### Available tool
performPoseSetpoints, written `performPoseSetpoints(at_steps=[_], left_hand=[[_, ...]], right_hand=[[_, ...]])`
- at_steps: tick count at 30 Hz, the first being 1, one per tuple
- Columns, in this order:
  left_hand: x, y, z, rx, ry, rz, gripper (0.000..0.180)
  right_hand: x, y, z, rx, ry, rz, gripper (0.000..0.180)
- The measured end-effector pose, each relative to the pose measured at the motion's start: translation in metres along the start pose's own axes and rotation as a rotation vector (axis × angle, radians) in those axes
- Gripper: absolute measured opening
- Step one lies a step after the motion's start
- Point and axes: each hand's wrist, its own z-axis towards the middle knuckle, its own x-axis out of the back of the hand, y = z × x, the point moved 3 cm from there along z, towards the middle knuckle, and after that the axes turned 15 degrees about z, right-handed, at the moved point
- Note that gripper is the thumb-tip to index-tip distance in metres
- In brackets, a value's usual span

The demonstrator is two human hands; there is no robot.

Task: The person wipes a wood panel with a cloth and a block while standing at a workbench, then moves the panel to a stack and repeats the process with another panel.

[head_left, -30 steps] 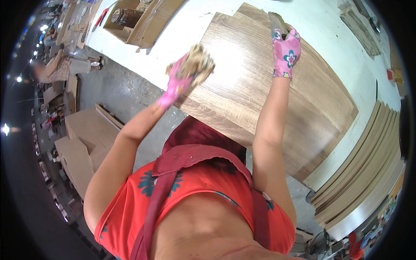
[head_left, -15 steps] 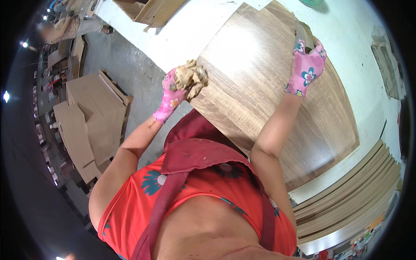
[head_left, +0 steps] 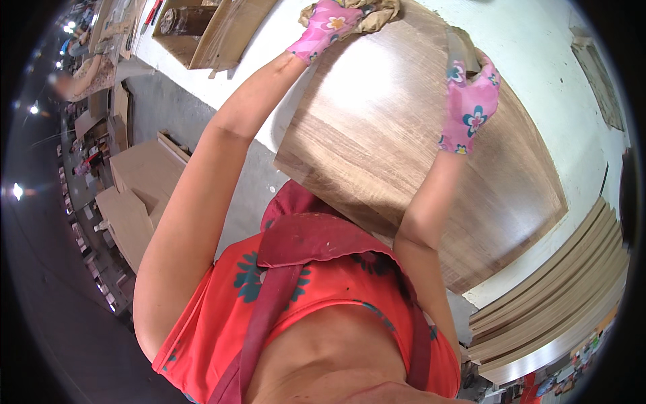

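A wood-grain board (head_left: 377, 128) with a glossy face and a curved far-right edge lies on a white tabletop. At its far left edge my left hand (head_left: 328, 30), in a pink flowered glove, is closed on a crumpled tan rag (head_left: 381, 16). My right hand (head_left: 471, 101), gloved alike, rests over the right part of the board. Its fingers are closed round a flat grey-brown object (head_left: 460, 47) whose exact kind I cannot make out.
An open cardboard box (head_left: 225, 34) with a brown roll inside stands at the far left of the table (head_left: 538, 74). Stacked wood-edged panels (head_left: 552, 289) are at the near right. Brown boards (head_left: 138, 182) stand on the floor at left. Another person (head_left: 91, 77) is farther off at left.
My left hand has moved with the rag from the board's near left corner to its far edge. My right hand keeps its hold and has barely shifted.
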Motion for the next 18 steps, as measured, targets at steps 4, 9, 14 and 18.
performPoseSetpoints(at_steps=[4, 9, 14, 18], left_hand=[[-0.007, 0.012, -0.060, -0.450, 0.553, 0.723, 0.044], [-0.007, -0.003, -0.197, -0.302, 0.185, 0.119, 0.067], [0.014, -0.043, -0.357, 0.030, 0.347, 1.117, 0.064], [0.020, 0.004, -0.404, 0.092, 0.100, 1.153, 0.060]], right_hand=[[0.001, 0.002, 0.001, 0.020, -0.012, -0.032, 0.038], [0.003, 0.001, 0.003, -0.045, -0.011, -0.057, 0.038], [-0.005, 0.011, 0.005, -0.013, -0.053, -0.066, 0.039], [-0.011, 0.010, 0.002, 0.062, -0.082, -0.111, 0.040]])
